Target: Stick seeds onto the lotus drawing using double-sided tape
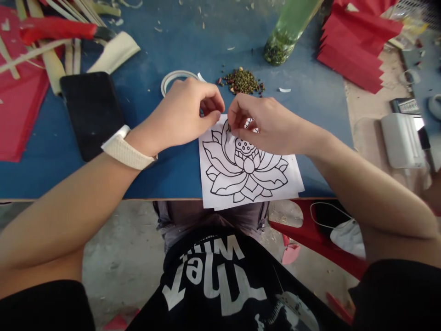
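A white paper sheet (248, 179) printed with a black lotus outline lies at the table's front edge, with another sheet's edge showing below it. Over its upper part my right hand (262, 122) is pinched on a small whitish strip (232, 138), perhaps tape. My left hand (195, 110) hovers by the sheet's upper left corner, fingers curled and thumb close to the index finger; whatever they may hold is hidden. Behind it lies a roll of tape (165, 82), partly covered by the hand. Just beyond both hands is a small heap of green beans (243, 82).
A black phone (93, 115) lies left, near a red-handled tool (58, 28) and pale strips. A green bottle (280, 43) with beans inside stands at the back. Red folded paper (354, 50) and a white charger (401, 138) are at right. White scraps (285, 90) dot the blue table.
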The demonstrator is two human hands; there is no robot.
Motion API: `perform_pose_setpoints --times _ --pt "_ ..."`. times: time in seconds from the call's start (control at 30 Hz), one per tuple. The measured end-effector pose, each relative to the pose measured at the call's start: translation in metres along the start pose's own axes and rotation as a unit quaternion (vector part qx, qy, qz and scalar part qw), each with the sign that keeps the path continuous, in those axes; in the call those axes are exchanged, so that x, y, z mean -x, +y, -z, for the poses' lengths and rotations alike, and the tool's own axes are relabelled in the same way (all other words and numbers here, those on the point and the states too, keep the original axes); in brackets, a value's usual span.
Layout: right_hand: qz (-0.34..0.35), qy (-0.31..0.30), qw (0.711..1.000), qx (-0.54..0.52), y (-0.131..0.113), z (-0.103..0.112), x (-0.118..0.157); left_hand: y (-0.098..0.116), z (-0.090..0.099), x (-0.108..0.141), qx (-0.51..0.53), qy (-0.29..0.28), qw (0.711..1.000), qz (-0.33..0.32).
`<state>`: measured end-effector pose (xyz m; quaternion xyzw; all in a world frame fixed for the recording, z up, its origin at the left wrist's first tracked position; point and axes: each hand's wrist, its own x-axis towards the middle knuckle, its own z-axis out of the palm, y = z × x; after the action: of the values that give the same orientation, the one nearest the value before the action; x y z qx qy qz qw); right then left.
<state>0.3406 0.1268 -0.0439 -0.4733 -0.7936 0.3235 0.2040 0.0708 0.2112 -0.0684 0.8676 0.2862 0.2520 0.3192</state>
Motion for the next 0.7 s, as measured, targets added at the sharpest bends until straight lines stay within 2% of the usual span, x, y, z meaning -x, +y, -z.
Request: perform_pose_setpoints --times 0.1,0.3,0.7 --pt "0.016 0.015 1.0 0.016 0.003 -0.003 -0.004 -0.002 -0.001 0.0 -0.016 0.002 1.0 -0.006" --pt "0.035 0.005 0.999 0.033 0.0 -0.009 -0.004 0.002 -0.001 0.0 -0.035 -0.005 0.999 -0.007" --pt "0.071 0.019 0.993 0.089 -0.003 -0.016 0.003 0.002 0.0 0.001 -0.03 -0.003 0.999 -0.016"
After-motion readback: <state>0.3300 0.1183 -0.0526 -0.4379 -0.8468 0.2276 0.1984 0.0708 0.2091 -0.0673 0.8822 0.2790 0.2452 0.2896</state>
